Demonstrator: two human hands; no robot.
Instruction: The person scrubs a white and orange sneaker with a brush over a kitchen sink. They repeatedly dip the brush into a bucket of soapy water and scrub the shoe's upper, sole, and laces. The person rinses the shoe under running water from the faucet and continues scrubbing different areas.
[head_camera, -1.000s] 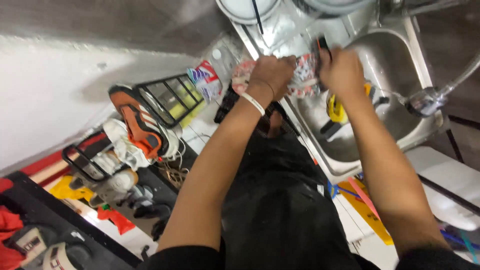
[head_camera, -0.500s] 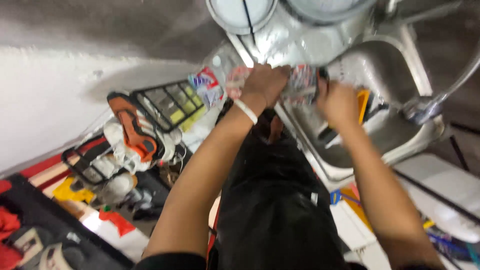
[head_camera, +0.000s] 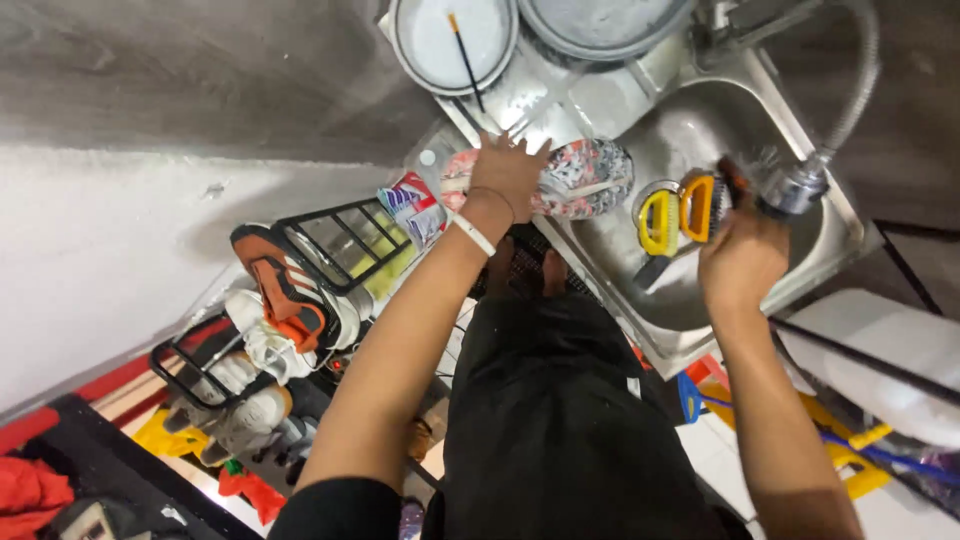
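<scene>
Counter: (head_camera: 520, 100) steel, upper centre, joined to the sink (head_camera: 700, 130) at upper right.
On counter: white bowl (head_camera: 440, 40) with a dark stick across it, top centre; grey basin (head_camera: 600, 20) beside it; patterned shoe (head_camera: 590, 175) at the sink's edge.
In sink: yellow brush (head_camera: 658, 222), orange brush (head_camera: 697, 207).
Floor: lower left, shoe rack (head_camera: 330, 250).

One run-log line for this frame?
left hand: flat on patterned shoe | right hand: gripping brush | place: steel sink, yellow brush inside
</scene>
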